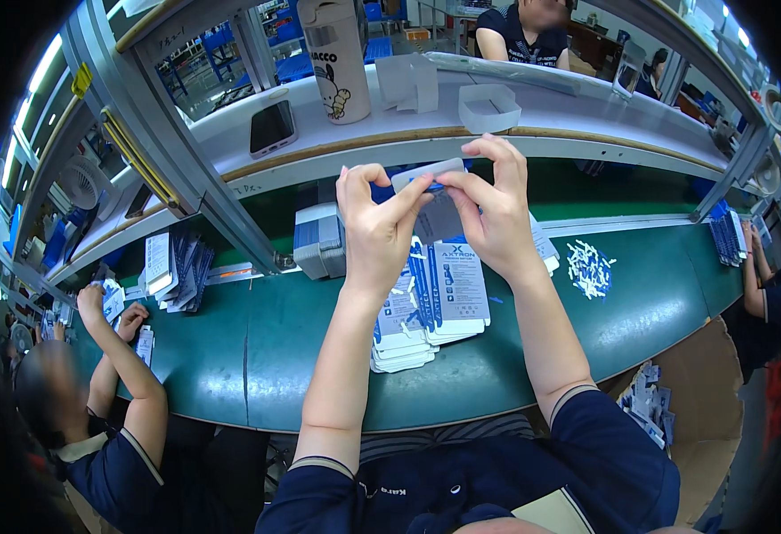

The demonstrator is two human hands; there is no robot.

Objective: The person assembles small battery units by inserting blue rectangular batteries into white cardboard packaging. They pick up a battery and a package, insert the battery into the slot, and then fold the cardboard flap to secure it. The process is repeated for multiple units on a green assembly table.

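Both my hands are raised over the green bench, fingertips almost meeting. Between them is a thin carton blank (442, 169), pale with some blue, its lower part partly hidden by my fingers. My left hand (375, 227) pinches it at the near edge with thumb and index finger. With thumb and fingertips my right hand (500, 218) grips it close beside; the index finger is bent upward. Below lie two overlapping stacks of flat white-and-blue printed cartons (463, 298), with small white scraps (406, 307) scattered on the left one.
A heap of white and blue scraps (590, 269) lies to the right. Left of the cartons stands a banded grey stack (319, 242). The shelf holds a phone (273, 130), a tumbler (337, 71) and a small tray (488, 110). A co-worker (97, 400) sits at left; a cardboard box (698, 418) stands at lower right.
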